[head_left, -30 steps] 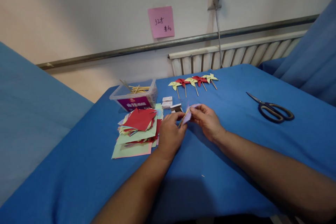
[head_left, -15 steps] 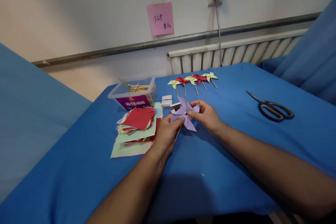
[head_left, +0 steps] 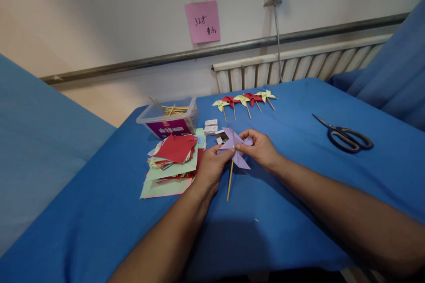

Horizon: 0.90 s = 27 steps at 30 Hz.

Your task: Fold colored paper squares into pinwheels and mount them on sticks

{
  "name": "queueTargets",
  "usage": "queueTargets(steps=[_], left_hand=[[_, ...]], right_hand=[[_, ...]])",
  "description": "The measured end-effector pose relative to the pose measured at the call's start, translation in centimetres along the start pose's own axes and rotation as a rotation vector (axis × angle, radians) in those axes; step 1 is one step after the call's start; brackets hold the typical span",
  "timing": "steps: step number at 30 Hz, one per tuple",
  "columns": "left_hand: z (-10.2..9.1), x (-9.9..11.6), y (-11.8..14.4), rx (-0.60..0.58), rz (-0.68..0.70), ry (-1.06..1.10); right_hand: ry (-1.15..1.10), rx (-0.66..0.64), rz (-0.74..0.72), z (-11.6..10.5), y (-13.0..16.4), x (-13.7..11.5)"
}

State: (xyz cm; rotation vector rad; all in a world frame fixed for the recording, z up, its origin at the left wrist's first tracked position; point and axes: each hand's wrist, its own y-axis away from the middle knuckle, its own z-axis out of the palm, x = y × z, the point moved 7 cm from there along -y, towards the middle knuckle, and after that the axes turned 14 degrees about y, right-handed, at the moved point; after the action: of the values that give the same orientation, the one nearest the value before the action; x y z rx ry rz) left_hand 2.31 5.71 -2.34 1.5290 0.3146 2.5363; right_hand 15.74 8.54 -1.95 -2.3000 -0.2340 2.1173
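Observation:
A purple paper pinwheel (head_left: 239, 159) is held between my two hands above the blue cloth. Its wooden stick (head_left: 230, 181) points down toward me, and a small shiny pin shows at its centre. My left hand (head_left: 212, 161) is closed on the pinwheel's left side, thumb near the pin. My right hand (head_left: 260, 148) pinches it from the right, with the thumb by the centre. Just behind the pinwheel lies a small open box (head_left: 220, 137), partly hidden by the paper.
Colored paper squares (head_left: 175, 149) are stacked at left, before a plastic tub (head_left: 168, 119) of wooden sticks. Two small white boxes (head_left: 211, 127) stand beside them. Several finished pinwheels (head_left: 244, 100) lie in a row at the back. Black-handled scissors (head_left: 345, 137) rest at right on the blue tablecloth (head_left: 299, 230).
The pinwheel has tilted and come slightly lower, and its stick has swung from behind my left hand into plain sight. Both hands keep hold of it.

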Motion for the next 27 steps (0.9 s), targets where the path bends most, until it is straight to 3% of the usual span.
queueTargets(steps=[16,23,27], left_hand=[[-0.2,-0.1,-0.3,0.017,-0.035,0.017],[-0.7,0.1,-0.6,0.019,-0.029,0.189],[-1.1,0.4,-0.8,0.034,-0.019,0.249]], right_hand=[[0.004,0.004,0.020,0.0,0.0,0.0],[-0.389,-0.057,0.148,-0.2,0.1,0.3],[-0.391,-0.129,0.093,0.4,0.1,-0.1]])
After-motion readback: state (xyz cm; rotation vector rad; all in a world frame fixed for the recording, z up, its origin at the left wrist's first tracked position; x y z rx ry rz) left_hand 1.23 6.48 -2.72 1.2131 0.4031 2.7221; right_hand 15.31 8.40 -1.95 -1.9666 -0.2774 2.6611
